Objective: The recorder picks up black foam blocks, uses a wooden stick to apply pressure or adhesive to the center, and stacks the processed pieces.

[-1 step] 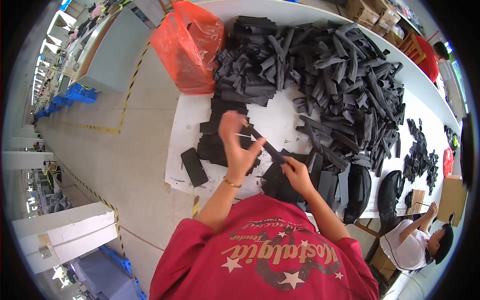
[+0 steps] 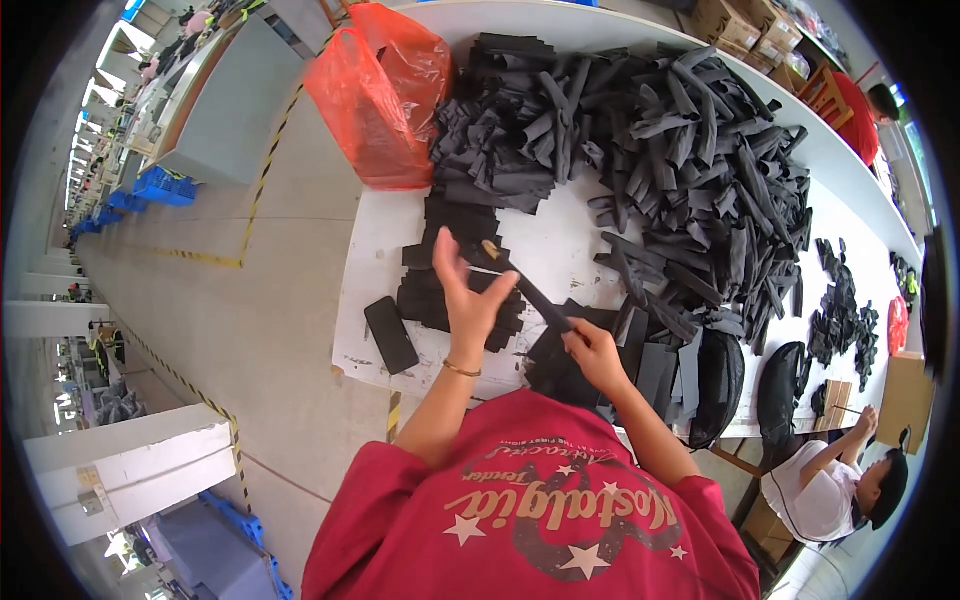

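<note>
My right hand (image 2: 592,350) is closed round the near end of a narrow black strip (image 2: 543,303), which slants up and left over the table. By its far end shows a small tan piece (image 2: 490,250), too blurred to name. My left hand (image 2: 470,300), with a bracelet at the wrist, is open beside that end, thumb spread from the blurred fingers. Under and beyond it lie stacks of flat black pieces (image 2: 425,300). More dark flat pieces (image 2: 560,365) lie beneath my right hand.
A big heap of black strips (image 2: 700,170) covers the table's far side. A red plastic bag (image 2: 385,110) stands at the far left, a black phone (image 2: 390,335) near the left edge. Dark rounded bundles (image 2: 716,385) lie to the right. Another person (image 2: 815,490) works at the far right.
My left hand has shifted slightly, its fingers moving left away from the strip's far end, so the tan piece shows more. My right hand keeps its hold on the strip.
</note>
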`<state>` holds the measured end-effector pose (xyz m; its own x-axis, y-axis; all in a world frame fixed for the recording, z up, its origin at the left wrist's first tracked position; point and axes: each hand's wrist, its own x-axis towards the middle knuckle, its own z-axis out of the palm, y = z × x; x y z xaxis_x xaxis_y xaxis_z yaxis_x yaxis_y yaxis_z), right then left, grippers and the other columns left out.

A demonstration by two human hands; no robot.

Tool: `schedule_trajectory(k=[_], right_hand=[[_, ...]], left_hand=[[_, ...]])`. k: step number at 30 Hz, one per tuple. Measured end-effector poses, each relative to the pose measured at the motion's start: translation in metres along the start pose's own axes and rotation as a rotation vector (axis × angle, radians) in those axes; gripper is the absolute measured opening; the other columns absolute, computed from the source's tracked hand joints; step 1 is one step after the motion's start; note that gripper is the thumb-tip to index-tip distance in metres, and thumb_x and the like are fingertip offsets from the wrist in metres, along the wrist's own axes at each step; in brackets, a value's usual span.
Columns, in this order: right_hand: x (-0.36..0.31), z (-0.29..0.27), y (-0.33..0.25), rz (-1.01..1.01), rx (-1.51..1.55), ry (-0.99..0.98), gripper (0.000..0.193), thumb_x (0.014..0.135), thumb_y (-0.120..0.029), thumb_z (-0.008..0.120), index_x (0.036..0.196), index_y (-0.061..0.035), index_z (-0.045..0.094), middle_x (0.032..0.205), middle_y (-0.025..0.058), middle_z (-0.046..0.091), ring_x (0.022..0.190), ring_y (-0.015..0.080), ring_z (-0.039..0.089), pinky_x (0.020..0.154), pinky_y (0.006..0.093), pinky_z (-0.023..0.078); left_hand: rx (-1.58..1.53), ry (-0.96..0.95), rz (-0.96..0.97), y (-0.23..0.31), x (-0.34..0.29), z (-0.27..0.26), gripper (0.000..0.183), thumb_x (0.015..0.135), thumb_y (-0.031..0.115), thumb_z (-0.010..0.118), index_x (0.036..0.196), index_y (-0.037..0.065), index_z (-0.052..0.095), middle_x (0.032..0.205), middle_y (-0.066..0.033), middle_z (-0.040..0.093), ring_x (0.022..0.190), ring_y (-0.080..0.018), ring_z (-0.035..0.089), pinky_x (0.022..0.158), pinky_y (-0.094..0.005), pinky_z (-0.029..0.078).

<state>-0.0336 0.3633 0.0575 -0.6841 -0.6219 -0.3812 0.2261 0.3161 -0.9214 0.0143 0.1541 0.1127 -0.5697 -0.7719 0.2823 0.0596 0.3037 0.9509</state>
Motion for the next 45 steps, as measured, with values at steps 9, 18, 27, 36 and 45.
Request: schedule_trajectory(k=[9, 18, 27, 36, 45], right_hand=[[-0.016, 0.051, -0.002, -0.241, -0.281, 0.229, 0.015, 0.09, -0.006, 0.057, 0.102, 0.0025, 0.062, 0.075, 0.017, 0.062, 0.067, 0.0277, 0.061, 0.062, 0.035, 0.047], [-0.083, 0.015, -0.008, -0.055, -0.361, -0.077, 0.015, 0.09, -0.012, 0.061, 0.094, 0.0018, 0.062, 0.072, 0.0231, 0.061, 0.066, 0.0376, 0.062, 0.058, 0.0378, 0.047], [-0.172, -0.042, -0.016, -0.242, -0.779, 0.037, 0.009, 0.089, -0.01, 0.061, 0.087, -0.0013, 0.061, 0.064, 0.0164, 0.059, 0.056, 0.0292, 0.063, 0.052, 0.0372, 0.047], [-0.098, 0.0, -0.048, -0.268, -0.382, 0.279, 0.017, 0.078, -0.011, 0.075, 0.087, -0.0025, 0.063, 0.062, 0.008, 0.056, 0.051, 0.0152, 0.052, 0.049, 0.0289, 0.041], [-0.014, 0.003, -0.06, -0.435, -0.149, 0.235, 0.007, 0.087, -0.006, 0.066, 0.09, 0.0007, 0.067, 0.071, 0.0026, 0.054, 0.067, 0.0102, 0.047, 0.06, 0.0249, 0.038]], left_hand=[[-1.088, 0.166, -0.953, -0.023, -0.053, 0.024, 0.023, 0.091, 0.02, 0.065, 0.106, 0.004, 0.059, 0.076, -0.007, 0.061, 0.072, -0.0207, 0.061, 0.071, -0.0368, 0.053], [-0.85, 0.339, -0.908, -0.051, -0.035, 0.004, 0.027, 0.086, 0.026, 0.072, 0.073, 0.007, 0.058, 0.059, 0.0006, 0.054, 0.038, -0.0063, 0.038, 0.035, -0.0197, 0.026], [-0.933, 0.367, -0.878, -0.061, -0.03, 0.007, 0.031, 0.092, 0.033, 0.063, 0.071, 0.011, 0.053, 0.051, 0.0037, 0.043, 0.037, -0.0054, 0.032, 0.036, -0.0218, 0.023], [-1.007, 0.423, -1.049, -0.038, -0.038, 0.036, 0.032, 0.097, 0.034, 0.053, 0.076, 0.011, 0.051, 0.057, 0.0012, 0.047, 0.041, -0.0076, 0.036, 0.04, -0.0234, 0.027], [-0.214, -0.484, -0.331, -0.015, -0.045, 0.02, 0.042, 0.093, 0.033, 0.057, 0.121, 0.001, 0.056, 0.099, -0.009, 0.065, 0.09, -0.012, 0.062, 0.072, -0.0284, 0.053]])
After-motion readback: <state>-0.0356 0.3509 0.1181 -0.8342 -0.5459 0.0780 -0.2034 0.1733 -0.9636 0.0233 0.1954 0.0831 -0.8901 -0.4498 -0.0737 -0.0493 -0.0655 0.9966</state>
